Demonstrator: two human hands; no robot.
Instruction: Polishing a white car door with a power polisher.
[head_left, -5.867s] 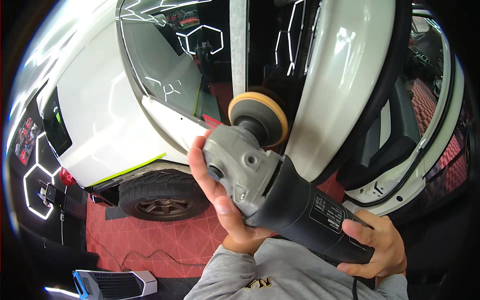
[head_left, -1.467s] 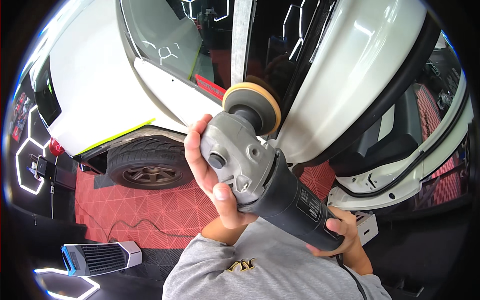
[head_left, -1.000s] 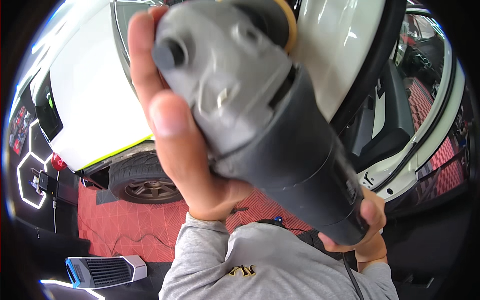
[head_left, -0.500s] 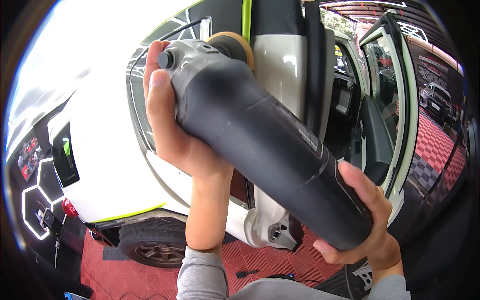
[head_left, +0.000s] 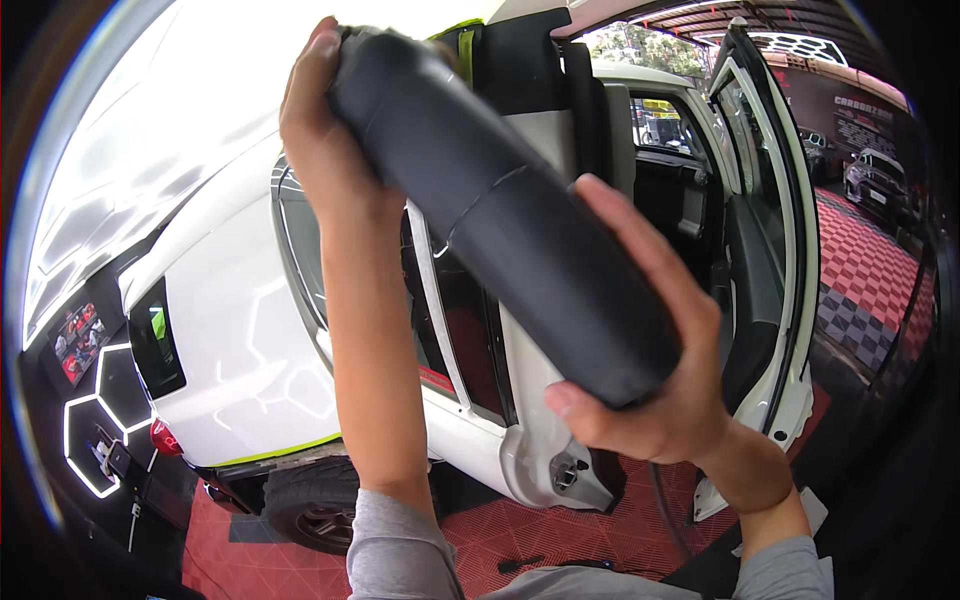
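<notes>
Both hands hold up a black polisher (head_left: 510,230), its long body slanting from upper left to lower right. My left hand (head_left: 325,140) wraps round the head end at the upper left, thumb on the near side. At the rear end, my right hand (head_left: 660,360) grips the body with thumb and fingers on either side. The polisher's head is blurred, and its pad is almost wholly hidden behind it. Beyond the tool stands a white vehicle (head_left: 235,375) with yellow-green tape (head_left: 466,55) beside the dark pillar trim near the head.
An opened vehicle door (head_left: 765,270) stands on the right, its doorway beside my right hand. A rear wheel (head_left: 315,505) is at the lower left. Red floor tiles (head_left: 480,530) lie below, with a dark cable (head_left: 670,510) on them. A lit hexagon lamp (head_left: 95,420) is at far left.
The polisher has moved up and slightly left with both hands on it, and its pad has gone mostly out of sight. The view has shifted, showing more roof and side of the vehicle.
</notes>
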